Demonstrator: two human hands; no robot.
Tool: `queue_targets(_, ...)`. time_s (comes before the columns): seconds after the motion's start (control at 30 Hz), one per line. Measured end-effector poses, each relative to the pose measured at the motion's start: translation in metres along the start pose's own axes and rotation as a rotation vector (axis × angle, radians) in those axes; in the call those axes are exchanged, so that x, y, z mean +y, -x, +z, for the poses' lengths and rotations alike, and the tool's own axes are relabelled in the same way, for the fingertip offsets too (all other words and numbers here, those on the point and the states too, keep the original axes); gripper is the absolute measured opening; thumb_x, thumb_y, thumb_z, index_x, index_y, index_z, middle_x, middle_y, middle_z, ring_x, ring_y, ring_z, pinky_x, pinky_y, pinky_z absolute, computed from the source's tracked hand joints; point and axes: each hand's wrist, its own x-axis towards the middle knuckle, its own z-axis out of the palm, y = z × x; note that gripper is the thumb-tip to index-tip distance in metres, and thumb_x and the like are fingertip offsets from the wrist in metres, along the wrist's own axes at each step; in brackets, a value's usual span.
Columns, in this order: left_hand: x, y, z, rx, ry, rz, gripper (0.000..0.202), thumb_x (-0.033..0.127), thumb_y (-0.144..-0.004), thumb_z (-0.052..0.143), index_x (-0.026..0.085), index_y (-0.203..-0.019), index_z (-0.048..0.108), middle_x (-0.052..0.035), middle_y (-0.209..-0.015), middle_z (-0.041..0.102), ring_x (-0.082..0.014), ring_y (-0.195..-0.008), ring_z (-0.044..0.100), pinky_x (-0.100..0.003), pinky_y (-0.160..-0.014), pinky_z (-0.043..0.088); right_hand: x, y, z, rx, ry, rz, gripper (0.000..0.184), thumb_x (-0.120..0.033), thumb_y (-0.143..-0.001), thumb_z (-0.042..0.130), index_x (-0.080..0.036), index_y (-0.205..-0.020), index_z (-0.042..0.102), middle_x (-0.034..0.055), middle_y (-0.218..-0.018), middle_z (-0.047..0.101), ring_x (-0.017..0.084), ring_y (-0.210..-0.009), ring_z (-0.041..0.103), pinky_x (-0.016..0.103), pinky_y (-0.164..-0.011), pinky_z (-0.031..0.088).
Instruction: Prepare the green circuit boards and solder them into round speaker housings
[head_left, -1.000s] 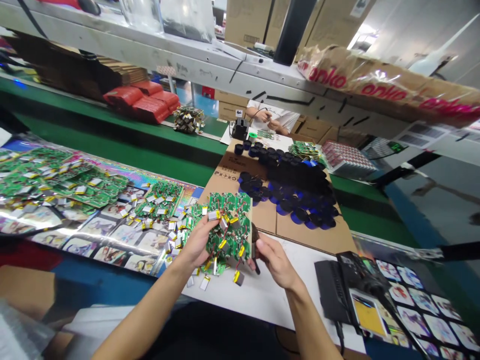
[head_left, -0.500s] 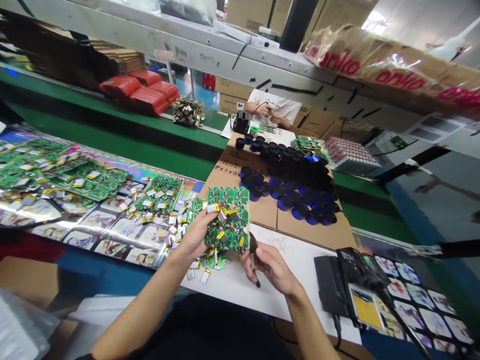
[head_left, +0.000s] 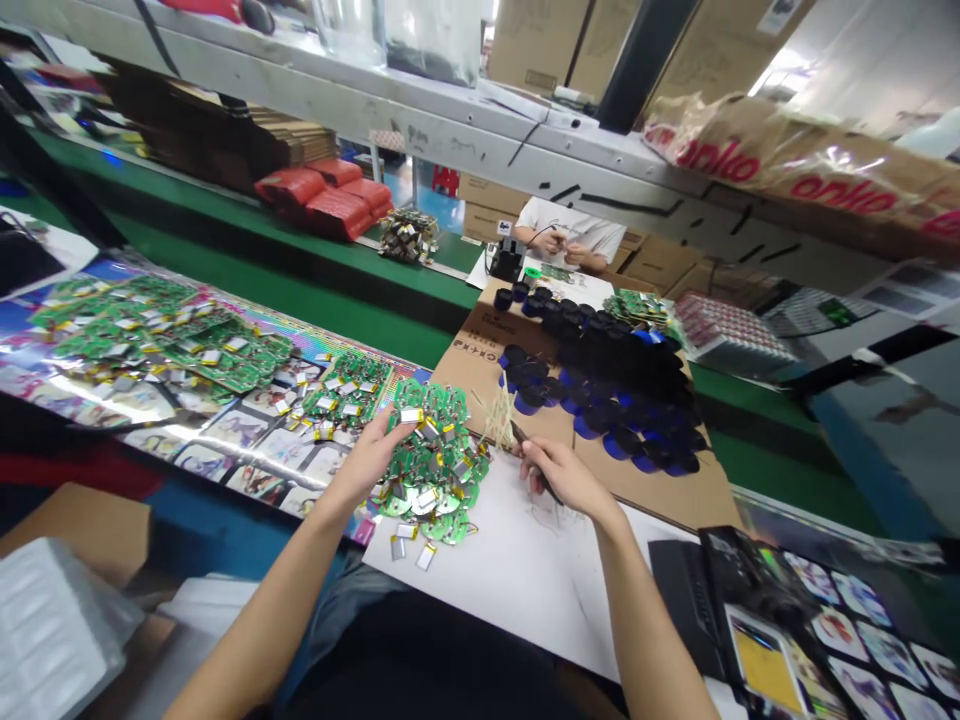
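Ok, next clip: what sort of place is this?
Most likely an electronics assembly workshop: there are piled green circuit boards with small silver-and-yellow packs, clustered round black-and-blue parts, and a long green conveyor-like surface running beyond the near bench.

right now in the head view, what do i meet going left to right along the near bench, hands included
Large pile of green circuit boards → left hand → right hand → black box → yellow pad.
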Motion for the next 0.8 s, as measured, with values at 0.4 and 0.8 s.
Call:
queue_targets(0.4, -0.02, -0.018, -0.003, -0.024, -0.718, 0.326, 0.061, 0.053, -0.093, 0.062, 0.013, -0.14, 0.063, -0.0193, -0.121, 0.065, -0.0398, -0.122, 0.06, -0.052, -0.112, 0.044, 0.006, -0.019, -0.011, -0.039, 0.495, -0.01, 0.056, -0.044, -0.107, 0.041, -0.028, -0.16, 0.048, 0.0108, -0.157, 0.059, 0.032, -0.148, 0.053, 0.055, -0.126, 0.037)
queue_targets(0.8, 0.021, -0.103, -0.095, 0.153, -1.114, 0.157, 0.075, 0.056, -0.09, 0.063, 0.005, -0.144, 0.058, -0.0337, -0.138, 0.059, -0.0523, -0.134, 0.052, -0.061, -0.114, 0.037, 0.004, -0.018, -0.015, -0.005, 0.526, -0.001, 0.053, -0.041, -0.108, 0.035, -0.025, -0.157, 0.049, 0.0146, -0.152, 0.061, 0.032, -0.143, 0.057, 0.054, -0.122, 0.04)
